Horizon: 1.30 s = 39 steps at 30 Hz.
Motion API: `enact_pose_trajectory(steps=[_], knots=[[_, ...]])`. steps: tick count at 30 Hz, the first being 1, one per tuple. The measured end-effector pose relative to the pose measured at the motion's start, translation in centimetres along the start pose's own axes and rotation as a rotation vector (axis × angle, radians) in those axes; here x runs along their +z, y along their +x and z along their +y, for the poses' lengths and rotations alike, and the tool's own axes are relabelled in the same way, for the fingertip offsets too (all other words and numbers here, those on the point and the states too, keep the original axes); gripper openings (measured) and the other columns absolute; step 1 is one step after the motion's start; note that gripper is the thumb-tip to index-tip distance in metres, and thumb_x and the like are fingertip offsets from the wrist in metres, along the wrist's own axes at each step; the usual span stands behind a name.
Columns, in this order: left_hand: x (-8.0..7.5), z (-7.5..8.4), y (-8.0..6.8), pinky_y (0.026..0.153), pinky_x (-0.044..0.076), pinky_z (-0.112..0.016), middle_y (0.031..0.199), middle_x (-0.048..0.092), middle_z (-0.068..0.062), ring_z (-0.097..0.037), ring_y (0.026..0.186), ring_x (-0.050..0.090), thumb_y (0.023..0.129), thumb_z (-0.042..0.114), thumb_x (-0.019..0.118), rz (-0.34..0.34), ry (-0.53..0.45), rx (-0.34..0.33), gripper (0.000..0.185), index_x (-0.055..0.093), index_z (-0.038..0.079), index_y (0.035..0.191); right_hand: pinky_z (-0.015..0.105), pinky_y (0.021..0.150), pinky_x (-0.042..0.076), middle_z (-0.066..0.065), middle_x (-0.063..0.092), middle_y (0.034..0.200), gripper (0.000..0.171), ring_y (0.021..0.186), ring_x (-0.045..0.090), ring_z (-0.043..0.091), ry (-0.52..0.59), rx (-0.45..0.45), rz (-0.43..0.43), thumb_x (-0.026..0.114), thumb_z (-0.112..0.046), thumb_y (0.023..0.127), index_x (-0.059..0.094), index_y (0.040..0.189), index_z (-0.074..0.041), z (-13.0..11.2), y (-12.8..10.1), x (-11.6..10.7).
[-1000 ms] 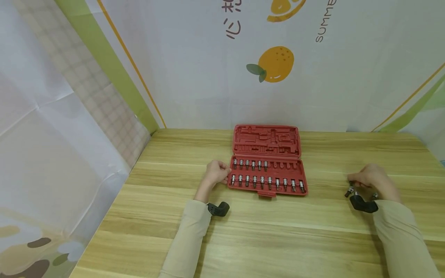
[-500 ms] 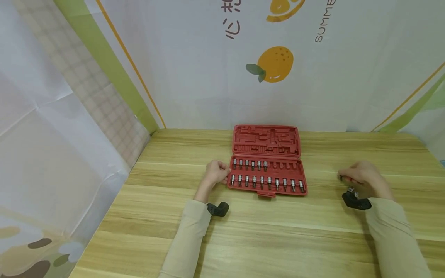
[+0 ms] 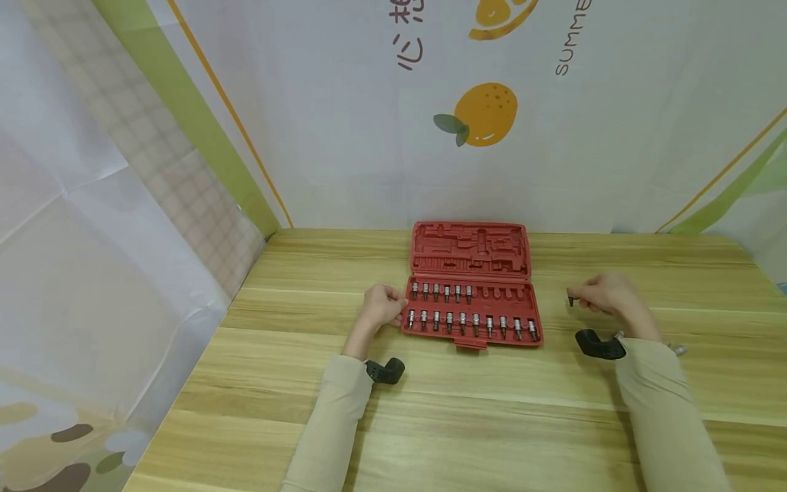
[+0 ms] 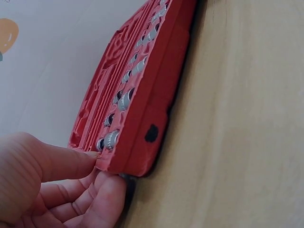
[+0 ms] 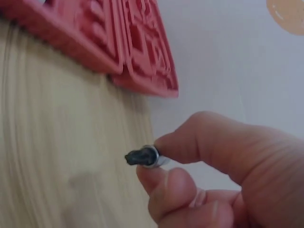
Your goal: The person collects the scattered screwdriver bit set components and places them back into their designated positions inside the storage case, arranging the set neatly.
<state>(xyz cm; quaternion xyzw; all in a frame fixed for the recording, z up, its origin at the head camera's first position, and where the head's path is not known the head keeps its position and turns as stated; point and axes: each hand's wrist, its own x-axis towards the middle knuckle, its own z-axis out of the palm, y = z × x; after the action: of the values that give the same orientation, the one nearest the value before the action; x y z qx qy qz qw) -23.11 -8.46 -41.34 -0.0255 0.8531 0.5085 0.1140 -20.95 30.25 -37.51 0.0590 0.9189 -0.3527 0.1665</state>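
Note:
My right hand (image 3: 609,295) pinches a bit socket (image 5: 145,156) between thumb and fingers, its dark tip pointing outward. It is held over the table to the right of an open red tool case (image 3: 501,304). At the case's left end, my left hand (image 3: 382,305) grips the edge, thumb on top and fingers curled against the side in the left wrist view. Two rows of silver bit sockets (image 3: 463,321) sit in the case's slots. The front row is filled across, while the back row holds several at the left and has bare slots (image 3: 504,294) at the right.
More bit sockets (image 3: 678,350) lie on the wooden table (image 3: 492,417) by the right wrist, partly hidden by the sleeve. The case's lid (image 3: 470,247) lies folded back toward a white printed curtain (image 3: 344,137) behind the table.
My right hand has picked up a bit socket from the loose ones at the right and moved left toward the case with it. My left hand stays on the case edge.

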Motion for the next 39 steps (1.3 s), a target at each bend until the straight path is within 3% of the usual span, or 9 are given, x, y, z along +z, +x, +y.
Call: enact_pose_trajectory(steps=[11, 19, 25, 32, 39], knots=[[-0.1, 0.0, 0.0, 0.051, 0.056, -0.025, 0.067, 0.06, -0.009, -0.012, 0.051, 0.056, 0.09, 0.003, 0.06, -0.005, -0.008, -0.01, 0.012, 0.064, -0.008, 0.091, 0.027, 0.052, 0.035, 0.001, 0.057, 0.061, 0.032, 0.054, 0.04, 0.012, 0.046, -0.004, 0.003, 0.057, -0.028, 0.089, 0.064, 0.085, 0.004, -2.9, 0.5, 1.6], [0.0, 0.0, 0.1, 0.05, 0.056, -0.025, 0.065, 0.059, -0.008, -0.011, 0.05, 0.056, 0.09, 0.003, 0.06, 0.0, -0.001, -0.012, 0.011, 0.064, -0.007, 0.089, 0.024, 0.047, 0.028, -0.001, 0.05, 0.055, 0.031, 0.05, 0.034, 0.011, 0.04, -0.062, 0.006, 0.058, -0.025, 0.089, 0.057, 0.063, -0.008, -4.5, 1.2, 2.8], [-0.1, 0.0, 0.0, 0.05, 0.056, -0.025, 0.067, 0.059, -0.009, -0.011, 0.051, 0.056, 0.091, 0.004, 0.06, -0.002, -0.009, -0.009, 0.012, 0.064, -0.007, 0.091, 0.024, 0.045, 0.029, -0.002, 0.042, 0.05, 0.034, 0.045, 0.029, 0.009, 0.024, -0.085, -0.012, 0.057, -0.022, 0.091, 0.057, 0.061, -0.006, -6.0, 1.7, 3.6], [-0.1, 0.0, 0.0, 0.051, 0.056, -0.025, 0.071, 0.062, -0.011, -0.013, 0.052, 0.057, 0.091, 0.003, 0.06, -0.007, -0.009, -0.001, 0.012, 0.063, -0.008, 0.093, 0.025, 0.046, 0.032, 0.001, 0.052, 0.053, 0.034, 0.047, 0.037, 0.01, -0.008, -0.103, -0.004, 0.061, -0.021, 0.09, 0.06, 0.06, -0.005, -7.9, 2.4, 4.9], [-0.1, 0.0, 0.0, 0.052, 0.057, -0.026, 0.073, 0.063, -0.012, -0.013, 0.052, 0.057, 0.09, 0.003, 0.06, -0.006, -0.01, -0.008, 0.012, 0.064, -0.008, 0.092, 0.025, 0.045, 0.036, 0.002, 0.053, 0.049, 0.036, 0.043, 0.04, 0.011, 0.002, -0.11, -0.002, 0.063, -0.019, 0.089, 0.061, 0.055, -0.005, -9.3, 3.1, 6.2]])
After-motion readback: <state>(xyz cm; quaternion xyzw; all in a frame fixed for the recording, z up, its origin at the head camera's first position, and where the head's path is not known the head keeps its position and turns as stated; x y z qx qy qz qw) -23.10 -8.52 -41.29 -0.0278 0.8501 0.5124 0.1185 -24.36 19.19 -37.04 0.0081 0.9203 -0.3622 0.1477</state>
